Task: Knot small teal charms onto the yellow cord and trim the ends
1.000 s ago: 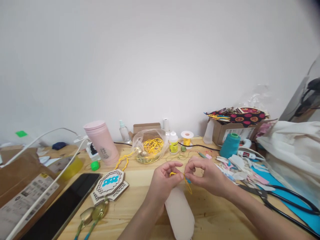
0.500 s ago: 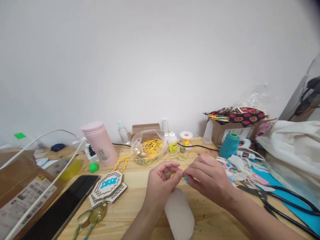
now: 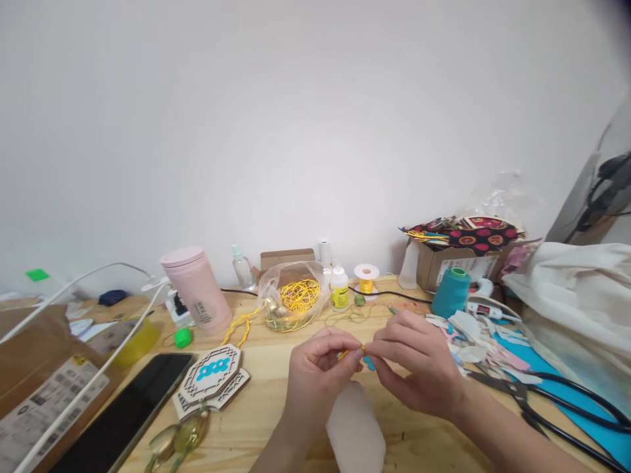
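Observation:
My left hand (image 3: 320, 371) pinches a short bit of yellow cord (image 3: 363, 348) between thumb and fingertips. Facing it, my right hand (image 3: 417, 361) pinches the same cord, its fingertips almost touching the left ones. A small blue piece (image 3: 369, 363) shows just under the fingertips; whether it is joined to the cord I cannot tell. Beneath both hands a pale beige rounded panel (image 3: 355, 430) lies on the wooden table. To the left rest octagonal lattice plaques (image 3: 213, 374) with blue flower shapes and a twisted yellow cord loop (image 3: 240, 326).
Behind the hands stand a plastic bag of yellow cord (image 3: 298, 295), a glue bottle (image 3: 339, 287) and a spool (image 3: 366, 279). At right are a teal thread cone (image 3: 451, 292), fabric scraps (image 3: 468, 328) and black scissors (image 3: 517, 389). A phone (image 3: 123, 410) and pink tumbler (image 3: 197, 292) sit left.
My right fingers have lowered slightly and come closer to the left fingertips on the yellow cord. The left fingers have closed in more. The view has shifted a little.

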{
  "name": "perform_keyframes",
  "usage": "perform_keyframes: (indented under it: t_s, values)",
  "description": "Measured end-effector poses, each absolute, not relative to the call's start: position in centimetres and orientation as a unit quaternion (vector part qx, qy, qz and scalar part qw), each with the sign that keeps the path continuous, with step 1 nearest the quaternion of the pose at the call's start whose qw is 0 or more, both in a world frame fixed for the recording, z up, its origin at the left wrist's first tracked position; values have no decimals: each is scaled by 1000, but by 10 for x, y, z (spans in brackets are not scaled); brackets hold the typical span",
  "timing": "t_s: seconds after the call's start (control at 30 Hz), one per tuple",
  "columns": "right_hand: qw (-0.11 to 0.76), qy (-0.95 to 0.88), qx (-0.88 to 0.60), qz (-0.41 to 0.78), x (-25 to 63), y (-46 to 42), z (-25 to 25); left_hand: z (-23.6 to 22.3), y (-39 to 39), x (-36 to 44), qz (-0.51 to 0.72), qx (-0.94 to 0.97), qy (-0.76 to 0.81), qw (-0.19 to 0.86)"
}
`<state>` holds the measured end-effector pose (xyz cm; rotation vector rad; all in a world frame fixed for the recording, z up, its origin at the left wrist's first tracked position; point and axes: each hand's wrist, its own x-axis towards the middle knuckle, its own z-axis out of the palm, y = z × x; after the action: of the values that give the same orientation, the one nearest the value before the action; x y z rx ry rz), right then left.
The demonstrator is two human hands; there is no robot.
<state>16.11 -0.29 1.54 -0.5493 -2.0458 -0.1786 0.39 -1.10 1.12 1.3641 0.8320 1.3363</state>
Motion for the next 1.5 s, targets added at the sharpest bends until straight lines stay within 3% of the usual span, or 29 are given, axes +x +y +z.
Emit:
perform_keyframes:
  t_s: [0.13,0.27,0.37,0.63,0.87,1.5]
  values:
    - [521,-811,-252,87,157,-3,20,11,-11,4,560,571,335,498]
    - [500,-791,-297,188,159,-3,24,10,-12,4,557,590,325,486]
    - [495,-804,-284,165,160,-3,24,9,-11,4,552,605,320,476]
    - [476,-850,-225,-32,163,-1,21,10,-10,3,559,625,299,455]
    - [491,-830,-252,79,166,0,25,8,-11,2,561,635,287,445]
    - [382,-887,-237,104,177,3,31,10,-11,3,539,612,305,493]
